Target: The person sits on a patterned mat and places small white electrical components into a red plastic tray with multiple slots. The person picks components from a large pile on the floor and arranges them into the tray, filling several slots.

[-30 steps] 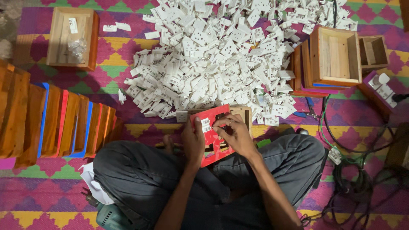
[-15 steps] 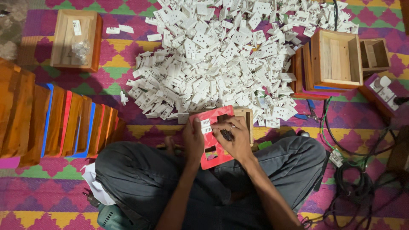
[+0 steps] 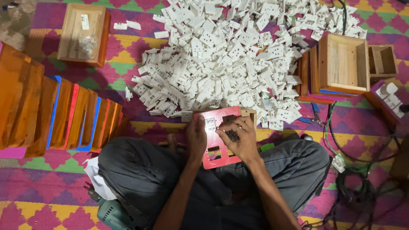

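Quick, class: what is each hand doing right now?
Left hand: closed on the left edge of the red panel, thumb on top.
Right hand: fingers curled on the panel around a small dark object; grip unclear.

right hand (image 3: 238, 138) shifted lower on red panel (image 3: 221, 136) | white socket now seated top-left

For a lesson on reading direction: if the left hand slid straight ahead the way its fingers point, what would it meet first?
Probably the pile of white socket parts, just beyond the red panel the left hand grips.

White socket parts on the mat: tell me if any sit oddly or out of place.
Three white parts lie apart from the big pile, beside the small wooden box at upper left. One more piece sits alone at the pile's left edge. Nothing looks damaged.
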